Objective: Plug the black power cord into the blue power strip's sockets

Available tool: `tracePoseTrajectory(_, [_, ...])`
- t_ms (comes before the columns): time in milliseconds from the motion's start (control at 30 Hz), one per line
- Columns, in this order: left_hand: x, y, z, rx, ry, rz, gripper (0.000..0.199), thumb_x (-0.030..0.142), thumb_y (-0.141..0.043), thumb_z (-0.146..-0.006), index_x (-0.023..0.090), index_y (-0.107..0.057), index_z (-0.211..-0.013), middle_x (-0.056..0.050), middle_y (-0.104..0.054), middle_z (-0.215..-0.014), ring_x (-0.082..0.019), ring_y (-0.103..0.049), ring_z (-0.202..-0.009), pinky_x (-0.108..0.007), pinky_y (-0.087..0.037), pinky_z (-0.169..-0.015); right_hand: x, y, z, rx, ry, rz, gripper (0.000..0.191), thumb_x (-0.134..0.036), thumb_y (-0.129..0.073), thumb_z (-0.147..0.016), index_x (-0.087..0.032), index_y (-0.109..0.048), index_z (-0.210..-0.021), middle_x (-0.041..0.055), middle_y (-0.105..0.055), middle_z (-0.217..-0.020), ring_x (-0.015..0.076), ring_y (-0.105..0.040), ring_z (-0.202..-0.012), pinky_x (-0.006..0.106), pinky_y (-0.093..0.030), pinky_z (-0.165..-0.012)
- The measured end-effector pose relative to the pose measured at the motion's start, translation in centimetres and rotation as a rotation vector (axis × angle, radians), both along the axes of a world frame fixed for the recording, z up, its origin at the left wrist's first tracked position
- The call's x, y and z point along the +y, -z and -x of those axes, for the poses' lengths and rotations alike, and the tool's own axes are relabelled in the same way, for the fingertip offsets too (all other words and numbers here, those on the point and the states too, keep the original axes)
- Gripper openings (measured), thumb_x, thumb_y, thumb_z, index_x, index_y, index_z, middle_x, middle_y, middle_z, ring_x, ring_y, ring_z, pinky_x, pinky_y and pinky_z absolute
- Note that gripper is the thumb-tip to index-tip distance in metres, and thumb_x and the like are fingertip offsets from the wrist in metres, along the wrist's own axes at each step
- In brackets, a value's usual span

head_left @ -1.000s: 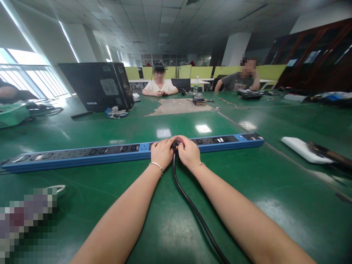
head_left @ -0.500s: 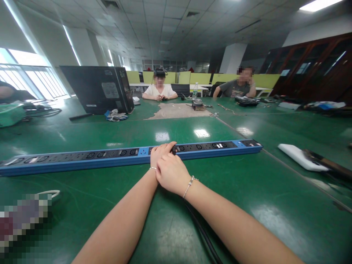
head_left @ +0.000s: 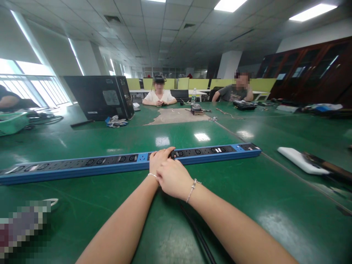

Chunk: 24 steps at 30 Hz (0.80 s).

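Observation:
A long blue and black power strip [head_left: 103, 171] lies across the green table in front of me, its sockets facing up. My left hand [head_left: 158, 161] rests over the middle of the strip, fingers wrapped across it. Crossing over the left wrist, my right hand [head_left: 176, 178] is closed round a black plug [head_left: 172, 154], of which only a small part shows by the sockets. From beneath the right hand a black power cord [head_left: 198, 234] runs toward me. The fingertips of my right hand are mostly hidden, and whether the plug sits in a socket is not visible.
A black computer case [head_left: 101, 97] stands at the back left, with gloves [head_left: 117, 121] beside it. To the right lies a white object [head_left: 301, 160]; a blurred-out item [head_left: 23, 225] is at the near left. Two people sit across the table; another arm shows at far left.
The view has tilted up slightly, so the table things sit lower. Both hands keep their places at the strip; the right hand has shifted slightly relative to the left.

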<state>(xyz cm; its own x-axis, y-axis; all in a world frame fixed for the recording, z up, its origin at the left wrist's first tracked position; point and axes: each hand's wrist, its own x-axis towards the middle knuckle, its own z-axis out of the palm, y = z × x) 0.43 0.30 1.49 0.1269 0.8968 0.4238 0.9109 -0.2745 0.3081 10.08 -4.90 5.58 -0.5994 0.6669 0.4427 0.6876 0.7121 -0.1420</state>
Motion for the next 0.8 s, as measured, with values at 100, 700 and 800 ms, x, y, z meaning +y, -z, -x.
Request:
tracePoseTrajectory(100, [0.2, 0.2, 0.0, 0.005, 0.002, -0.042, 0.033, 0.027, -0.047, -0.086, 0.030, -0.053, -0.118, -0.001, -0.066, -0.110, -0.018, -0.058, -0.103, -0.036, -0.037, -0.093, 2.6, 1.0, -1.9, 0.155, 0.091, -0.135, 0.017, -0.026, -0.051, -0.083, -0.019, -0.065, -0.078, 0.0077, -0.063, -0.090, 0.0199, -0.051, -0.089, 0.034, -0.039, -0.081])
tracePoseTrajectory(700, [1.7, 0.0, 2.5, -0.353, -0.060, -0.318, 0.035, 0.031, -0.045, -0.087, 0.018, -0.052, -0.119, -0.009, -0.065, -0.110, -0.020, -0.061, -0.099, -0.033, -0.047, -0.089, 7.9, 6.1, -5.1, 0.227, 0.497, -0.120, 0.027, -0.025, -0.041, -0.087, -0.026, -0.065, -0.100, 0.0013, -0.066, -0.109, 0.0162, -0.054, -0.105, 0.033, -0.031, -0.087])
tracePoseTrajectory(800, [2.1, -0.8, 6.5, -0.436, -0.255, -0.241, 0.035, 0.030, -0.048, -0.084, 0.019, -0.054, -0.117, -0.007, -0.068, -0.102, -0.021, -0.064, -0.091, -0.033, -0.049, -0.083, 8.0, 6.2, -5.0, 0.223, 0.498, -0.124, 0.027, -0.024, -0.041, -0.086, -0.026, -0.065, -0.099, 0.0013, -0.066, -0.109, 0.0162, -0.054, -0.103, 0.033, -0.030, -0.086])
